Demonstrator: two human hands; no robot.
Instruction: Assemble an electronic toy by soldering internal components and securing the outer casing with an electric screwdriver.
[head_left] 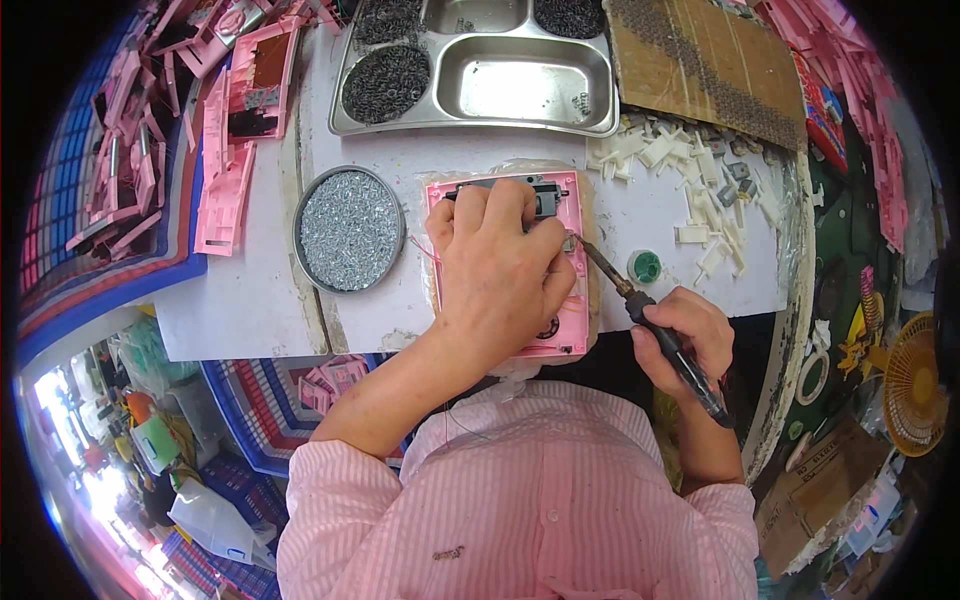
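A pink plastic casing (570, 330) lies on the bench in front of me, with a black mechanism (545, 197) set in its far end. My left hand (497, 255) rests over the casing, fingers bent down and closed. It covers most of the inside, and whatever its fingertips pinch is hidden. In my right hand (690, 335) is a soldering iron (668, 335), gripped by its black handle. Its metal tip points up-left to a small part at the casing's right edge, close to my left fingers. Thin wires show left of my left hand.
A round tin of small screws (350, 230) stands left. Behind is a metal compartment tray (525, 125) with dark small parts. White plastic pieces (700, 190), a green cap (644, 265) and cardboard (710, 60) lie right. Pink casing parts (228, 200) pile up left.
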